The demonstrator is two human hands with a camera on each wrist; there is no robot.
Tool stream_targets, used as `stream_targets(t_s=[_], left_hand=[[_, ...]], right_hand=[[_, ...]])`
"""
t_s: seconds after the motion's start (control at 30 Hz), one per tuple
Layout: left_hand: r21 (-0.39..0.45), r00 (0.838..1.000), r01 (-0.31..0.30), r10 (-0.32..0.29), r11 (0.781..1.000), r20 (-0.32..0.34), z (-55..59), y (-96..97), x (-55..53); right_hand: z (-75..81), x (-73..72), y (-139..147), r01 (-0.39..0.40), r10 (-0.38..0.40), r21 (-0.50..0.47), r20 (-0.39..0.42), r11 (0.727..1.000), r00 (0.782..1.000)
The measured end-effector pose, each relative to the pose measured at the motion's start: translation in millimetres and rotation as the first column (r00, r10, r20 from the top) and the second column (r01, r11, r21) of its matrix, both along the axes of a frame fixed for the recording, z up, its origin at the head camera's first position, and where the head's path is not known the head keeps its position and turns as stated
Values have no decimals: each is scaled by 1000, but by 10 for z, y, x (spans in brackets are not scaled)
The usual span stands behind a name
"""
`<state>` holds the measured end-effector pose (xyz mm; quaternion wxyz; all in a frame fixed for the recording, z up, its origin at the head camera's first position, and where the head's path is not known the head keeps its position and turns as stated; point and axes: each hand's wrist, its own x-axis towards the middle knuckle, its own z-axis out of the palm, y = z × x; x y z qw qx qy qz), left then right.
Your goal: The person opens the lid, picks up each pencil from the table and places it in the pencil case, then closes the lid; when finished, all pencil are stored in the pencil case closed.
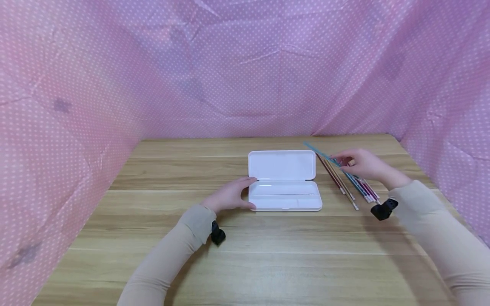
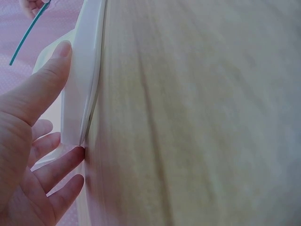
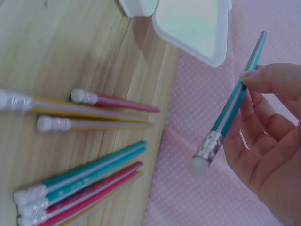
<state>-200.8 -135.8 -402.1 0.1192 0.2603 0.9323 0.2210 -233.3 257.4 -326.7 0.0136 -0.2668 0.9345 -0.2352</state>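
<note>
So the white case (image 1: 275, 203) sits open on the table (image 1: 249, 255), lid (image 1: 281, 165) tipped back on its far side. The right hand (image 1: 361, 163) has one teal pencil (image 3: 233, 106) up in the air, just right of the case and near the lid's far right corner. Grip there is a narrow pinch, thumb against fingertips, partway along the shaft.

The left hand (image 1: 231, 194) is spread in a wide C around the left end of the case — thumb on the front wall, fingers by the hinge side. Can't tell how hard it presses.

Which way it points: eraser end aims back toward the person and to the right, away from the case; the other end aims far and left, past the lid. Long axis runs slantwise to the long side of the case. Can't tell exactly how much it tilts.

Loose pencils (image 3: 99, 165) lie fanned to the right of the case, erasers toward the person.

My read: this is the picking-up step, one hand bracing the case. Next move calls for a steady pinch and a turn to line the pencil up with the case — clear of the lid's edge.
</note>
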Motion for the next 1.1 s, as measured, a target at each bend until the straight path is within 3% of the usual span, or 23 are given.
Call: stream_targets(t_s=[0.53, 0.83, 1.1], left_hand=[[16, 1000, 4, -4, 1000, 4, -5, 5, -3], [-4, 1000, 10, -10, 1000, -7, -6, -2, -13], [-2, 1000, 19, -20, 1000, -21, -17, -2, -27]], right_hand=[[-10, 16, -333, -61, 65, -68, 57, 996, 996], [-109, -12, -599, -155, 170, -118, 122, 981, 978], [-192, -25, -763, -246, 248, -33, 93, 969, 964]])
